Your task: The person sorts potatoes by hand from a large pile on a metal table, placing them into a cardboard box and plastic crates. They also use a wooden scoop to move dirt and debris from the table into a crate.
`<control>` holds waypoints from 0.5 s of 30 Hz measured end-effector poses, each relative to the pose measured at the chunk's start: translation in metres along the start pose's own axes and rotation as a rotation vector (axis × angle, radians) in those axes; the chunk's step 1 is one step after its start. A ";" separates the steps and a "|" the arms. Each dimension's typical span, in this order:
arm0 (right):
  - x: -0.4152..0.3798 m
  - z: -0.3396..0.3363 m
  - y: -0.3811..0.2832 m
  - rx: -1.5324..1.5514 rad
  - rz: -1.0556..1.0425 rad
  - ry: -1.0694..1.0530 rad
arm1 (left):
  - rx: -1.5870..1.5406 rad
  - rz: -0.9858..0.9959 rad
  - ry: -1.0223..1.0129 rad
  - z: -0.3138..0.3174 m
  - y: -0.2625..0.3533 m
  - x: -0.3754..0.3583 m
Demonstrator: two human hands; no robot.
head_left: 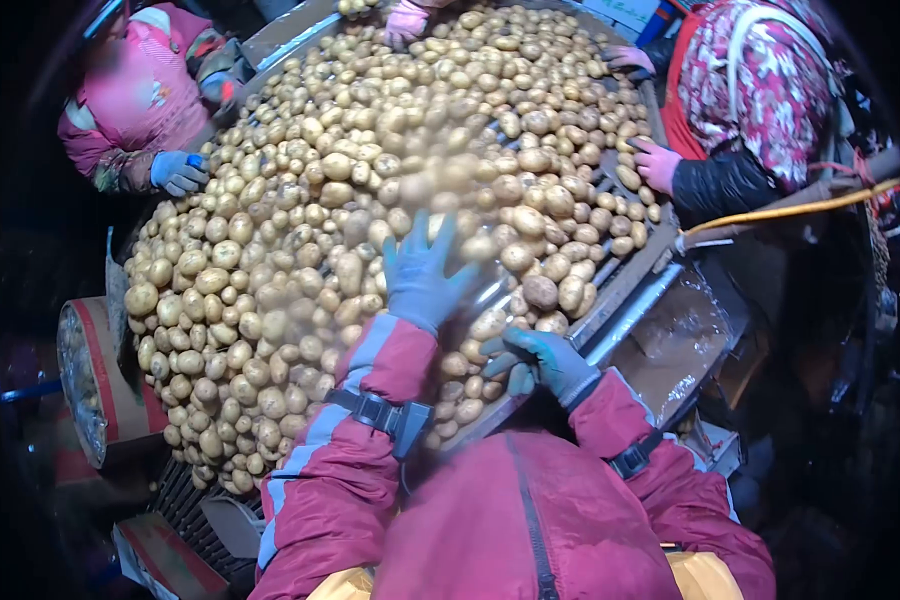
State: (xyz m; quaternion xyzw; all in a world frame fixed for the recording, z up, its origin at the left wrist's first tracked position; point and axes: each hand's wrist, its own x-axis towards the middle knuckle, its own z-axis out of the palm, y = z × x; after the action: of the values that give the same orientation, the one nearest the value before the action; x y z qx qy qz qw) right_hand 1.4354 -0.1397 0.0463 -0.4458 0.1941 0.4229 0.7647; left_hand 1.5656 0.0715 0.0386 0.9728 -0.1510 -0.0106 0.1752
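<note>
A broad heap of potatoes (300,250) covers a sorting table with a metal rim (625,275). My left hand (425,275), in a blue-grey glove, reaches over the middle of the heap with its fingers spread and nothing held in it. Lower and to the right, my right hand (542,362), gloved in grey-green, hovers at the table's near right edge beside a few potatoes. Its fingers are apart and I see nothing in them. A dark reddish potato (540,292) lies between the two hands, nearer the rim.
One co-worker in pink (145,90) stands at the upper left, another in a patterned jacket (755,80) at the upper right. A third person's pink glove (406,22) shows at the top. Cardboard boxes (120,370) stand left; a plastic-lined box (670,335) sits right, below a yellow cable (800,208).
</note>
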 end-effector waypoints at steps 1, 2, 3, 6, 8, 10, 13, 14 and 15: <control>-0.007 0.001 -0.004 -0.017 0.003 0.008 | -0.049 0.041 0.019 -0.001 0.005 -0.006; -0.015 0.005 -0.010 -0.034 0.003 0.011 | -0.094 0.081 0.040 -0.003 0.006 -0.011; -0.021 0.015 -0.015 -0.067 -0.061 0.096 | -0.146 0.085 0.047 -0.006 0.002 -0.019; -0.019 -0.021 -0.010 -0.235 -0.441 0.194 | -0.300 0.074 0.097 -0.019 -0.020 -0.051; -0.033 -0.029 -0.036 -0.187 -0.429 0.383 | -0.379 0.002 0.116 -0.029 -0.035 -0.083; -0.017 -0.055 -0.031 -0.290 -0.600 0.515 | -0.421 -0.091 0.111 -0.039 -0.043 -0.108; 0.014 -0.051 -0.030 -0.968 -0.859 0.610 | -0.652 -0.235 0.153 -0.051 -0.032 -0.126; 0.014 -0.048 -0.030 -1.254 -0.670 0.537 | -0.619 -0.218 0.140 -0.051 -0.028 -0.125; 0.021 -0.044 -0.030 -1.161 -0.647 0.548 | -0.587 -0.200 0.126 -0.048 -0.023 -0.123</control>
State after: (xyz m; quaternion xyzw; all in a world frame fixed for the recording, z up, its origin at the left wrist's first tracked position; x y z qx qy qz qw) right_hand 1.4754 -0.1743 0.0239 -0.9058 -0.0189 0.0831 0.4151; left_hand 1.4581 0.1445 0.0713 0.8894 -0.0340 -0.0104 0.4557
